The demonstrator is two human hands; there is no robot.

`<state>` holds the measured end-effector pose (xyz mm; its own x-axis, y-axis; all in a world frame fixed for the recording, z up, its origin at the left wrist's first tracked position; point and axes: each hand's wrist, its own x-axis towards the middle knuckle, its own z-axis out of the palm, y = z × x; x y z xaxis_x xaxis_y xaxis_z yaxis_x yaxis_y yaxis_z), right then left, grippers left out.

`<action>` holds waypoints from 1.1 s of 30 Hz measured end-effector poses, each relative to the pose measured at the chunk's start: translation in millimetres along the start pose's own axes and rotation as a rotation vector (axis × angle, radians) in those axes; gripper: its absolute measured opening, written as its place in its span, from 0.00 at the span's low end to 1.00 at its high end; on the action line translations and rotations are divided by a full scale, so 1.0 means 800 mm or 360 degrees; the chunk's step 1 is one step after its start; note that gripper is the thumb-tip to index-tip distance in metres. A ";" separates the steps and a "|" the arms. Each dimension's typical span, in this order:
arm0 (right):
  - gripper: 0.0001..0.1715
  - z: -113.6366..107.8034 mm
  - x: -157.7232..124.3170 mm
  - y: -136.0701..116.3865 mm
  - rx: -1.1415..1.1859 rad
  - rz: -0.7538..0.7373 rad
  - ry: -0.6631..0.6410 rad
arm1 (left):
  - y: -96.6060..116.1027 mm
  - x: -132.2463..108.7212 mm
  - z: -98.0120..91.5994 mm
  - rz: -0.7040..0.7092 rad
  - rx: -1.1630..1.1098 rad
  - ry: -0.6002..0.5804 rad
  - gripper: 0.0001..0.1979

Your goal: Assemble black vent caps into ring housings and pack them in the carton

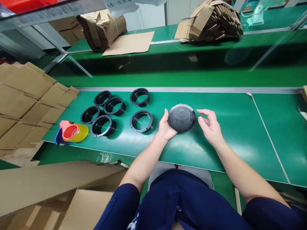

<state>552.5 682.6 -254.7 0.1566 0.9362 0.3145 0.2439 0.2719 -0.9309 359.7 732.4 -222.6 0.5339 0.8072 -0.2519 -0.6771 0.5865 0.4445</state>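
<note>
A round black plastic cover (182, 117) with raised curved lines and a small marking on its face is held over the green table. My left hand (166, 126) grips it from the left, thumb up along the rim and fingers underneath. Beside its right rim is my right hand (211, 127), thumb and forefinger apart with the tips very close to the edge; whether they touch it I cannot tell. To the left lie several black flanged rings, the nearest one (141, 121) with small holes around its rim.
A yellow and red tape dispenser (76, 131) sits at the table's left end by stacked flat cardboard (28, 95). An open carton (88, 204) stands below on the left. Cardboard bundles (213, 22) rest on the shelf behind a metal rail (192, 89).
</note>
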 end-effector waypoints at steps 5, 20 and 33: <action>0.29 -0.004 0.000 -0.010 -0.0414 -0.0266 -0.0075 | -0.008 -0.004 0.007 -0.0098 0.0072 -0.0061 0.33; 0.49 0.009 -0.011 -0.032 -0.0723 -0.0448 0.0135 | -0.016 -0.019 0.014 0.0103 0.0172 -0.0013 0.33; 0.41 0.005 -0.025 -0.049 -0.0594 -0.0812 -0.0802 | -0.002 -0.017 0.016 0.0120 0.0134 0.0076 0.42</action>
<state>535.6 654.5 -225.2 -0.4890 0.7289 0.4792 0.4863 0.6838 -0.5440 360.0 719.6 -209.1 0.4570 0.8522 -0.2549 -0.6683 0.5181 0.5338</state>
